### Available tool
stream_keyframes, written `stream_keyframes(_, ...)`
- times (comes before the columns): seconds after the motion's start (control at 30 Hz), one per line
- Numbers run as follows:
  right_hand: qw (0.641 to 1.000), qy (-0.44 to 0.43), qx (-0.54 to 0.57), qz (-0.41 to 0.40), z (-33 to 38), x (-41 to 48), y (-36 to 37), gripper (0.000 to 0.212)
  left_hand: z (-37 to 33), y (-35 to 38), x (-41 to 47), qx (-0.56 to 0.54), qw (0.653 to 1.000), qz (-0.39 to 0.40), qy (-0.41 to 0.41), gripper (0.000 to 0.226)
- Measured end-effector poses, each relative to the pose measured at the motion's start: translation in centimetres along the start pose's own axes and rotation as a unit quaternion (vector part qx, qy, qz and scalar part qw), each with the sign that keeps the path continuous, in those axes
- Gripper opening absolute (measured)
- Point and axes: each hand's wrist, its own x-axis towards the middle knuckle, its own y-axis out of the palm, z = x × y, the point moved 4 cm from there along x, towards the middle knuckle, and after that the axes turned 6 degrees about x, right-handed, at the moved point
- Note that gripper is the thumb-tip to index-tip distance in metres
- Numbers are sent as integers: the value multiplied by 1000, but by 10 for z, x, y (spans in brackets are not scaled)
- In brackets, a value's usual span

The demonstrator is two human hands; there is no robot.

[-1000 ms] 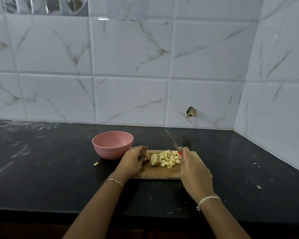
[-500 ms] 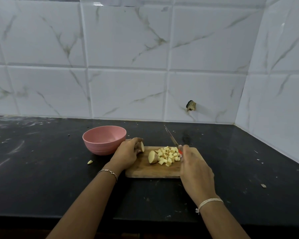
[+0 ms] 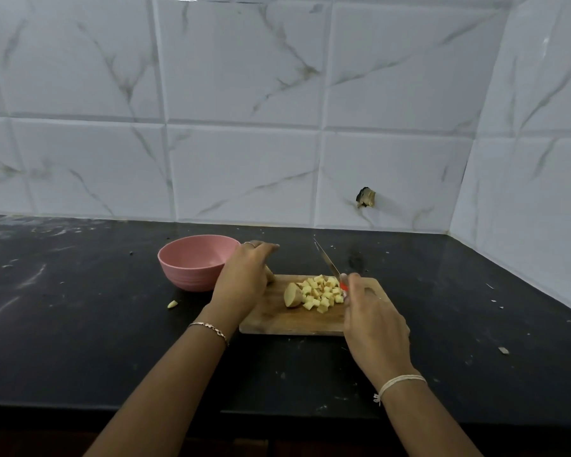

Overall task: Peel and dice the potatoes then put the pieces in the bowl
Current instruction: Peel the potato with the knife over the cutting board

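From the head view we see a rectangular wooden chopping board (image 3: 294,319) on a black stone countertop (image 3: 80,341), with a heap of pale yellow diced potato pieces (image 3: 322,293) near its far edge. A cut potato half (image 3: 292,295) with skin on its left side lies just beside the heap.

The left hand (image 3: 244,278) curls round a potato chunk (image 3: 270,273) over the board's left corner. The hand hides most of the chunk. It also stands in front of the round pink bowl (image 3: 192,258), which sits just left of the board.

The right hand (image 3: 373,321) grips the red handle of a thin-bladed knife (image 3: 327,262), whose blade slants up and away past the dice.

A small pale scrap (image 3: 172,304) lies on the counter near the bowl. Behind it all are white marble-veined wall tiles (image 3: 244,166), one with a ragged hole (image 3: 365,197).
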Motion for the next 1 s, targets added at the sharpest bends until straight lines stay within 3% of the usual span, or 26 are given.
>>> stream_keyframes(0.07,1000,0,-5,1,0,0,-1,30,-8,0,0,-35,999,22,20,33)
stream_keyframes(0.2,1000,-5,-14,13,3,-2,-2,36,-14,17,-8,-26,978,204,19,63)
stream_keyframes(0.3,1000,-7,-11,25,6,-3,-4,35,-9,25,-13,-31,969,244,0,55)
stream_keyframes(0.5,996,-28,66,51,10,-4,1,30,-3,10,-23,-97,969,221,-54,46)
stream_keyframes(0.67,993,-63,79,65,25,-12,-1,35,1,2,-40,-145,972,159,-95,44)
stream_keyframes(0.8,990,-40,103,87,32,-34,1,43,-2,2,-47,-157,971,145,-109,44)
stream_keyframes(1.0,991,-20,103,82,48,-55,4,24,1,2,-49,-168,966,136,-142,46)
